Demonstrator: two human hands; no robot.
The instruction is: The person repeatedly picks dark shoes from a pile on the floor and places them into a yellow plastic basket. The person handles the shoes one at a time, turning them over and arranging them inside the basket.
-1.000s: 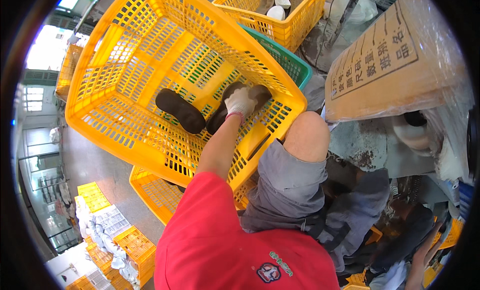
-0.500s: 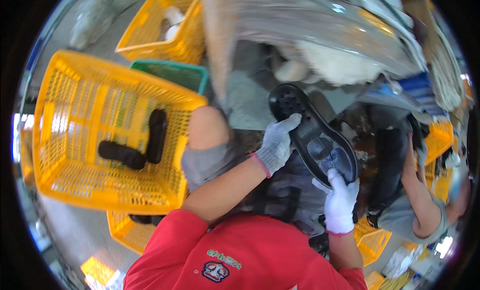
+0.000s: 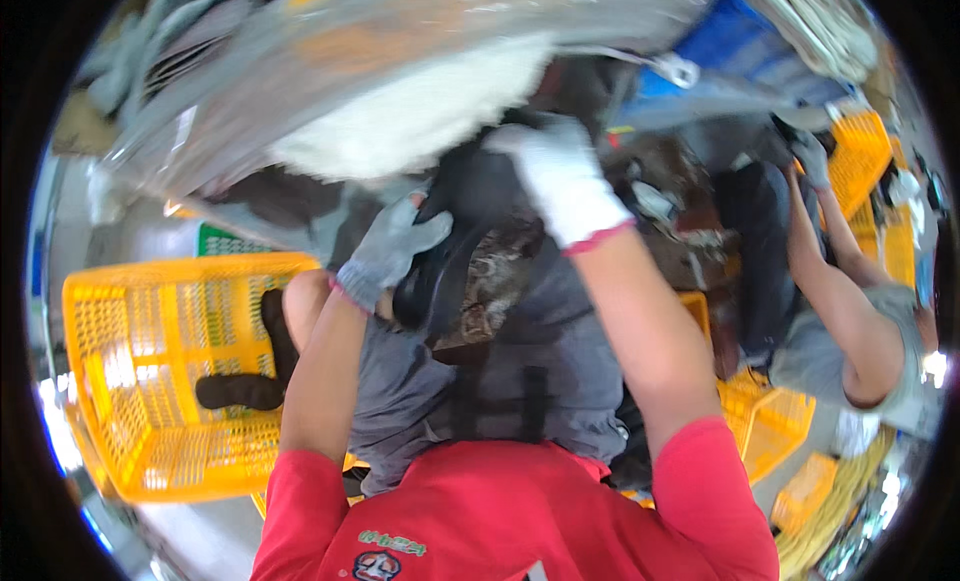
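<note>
Over my lap, a black piece [image 3: 455, 216], probably a sole, is between my gloved hands, its outline blurred. My left hand [image 3: 395, 243] is beside it, grip loosely spread, thumb apart from the fingers; I take that as steadying rather than pinching, though I can't say whether it presses. My right hand [image 3: 572, 176] is at the upper end, and blur hides whether that grip is closed on it. A hand at either side would keep it from tipping. By my left knee [image 3: 302, 306] stands a yellow crate [image 3: 190, 268], likely set there for easy reach; two dark soles [image 3: 240, 391] lie inside, at its knee side. Beyond my hands is white cloth [image 3: 420, 126] beside clear plastic [image 3: 250, 91], the wrap presumably against dirt. To my right is a co-worker's gloved hand [image 3: 810, 158].
</note>
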